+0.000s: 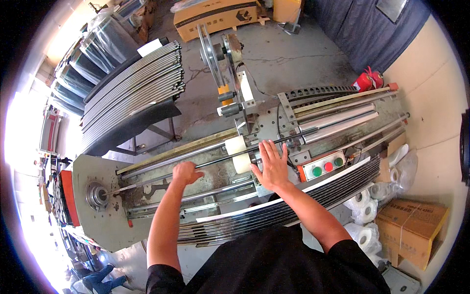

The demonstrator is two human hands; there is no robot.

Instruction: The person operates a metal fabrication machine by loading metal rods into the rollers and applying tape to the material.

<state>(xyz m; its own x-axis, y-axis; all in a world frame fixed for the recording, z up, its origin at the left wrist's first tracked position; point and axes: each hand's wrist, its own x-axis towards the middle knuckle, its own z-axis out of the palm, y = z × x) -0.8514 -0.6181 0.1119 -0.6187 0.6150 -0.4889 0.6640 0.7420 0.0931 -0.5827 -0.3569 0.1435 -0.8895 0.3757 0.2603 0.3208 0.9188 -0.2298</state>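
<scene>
A long thin dark rod (218,160) runs across the machine (142,188) from the round chuck (97,194) at the left toward the right. My left hand (185,174) is closed round the rod, its thumb pointing right. Flat, with fingers stretched out, my right hand (271,166) lies over the rod just right of a white cylindrical block (237,154). The block sits under the rod at the carriage (269,122). What lies beneath my right palm is hidden.
A control box (323,168) with green and red buttons is right of my right hand. Several dark rods (289,208) lie along the near side. Metal rods (137,88) cover a rack at far left. Cartons (411,225) and wrapped rolls (362,198) stand at right.
</scene>
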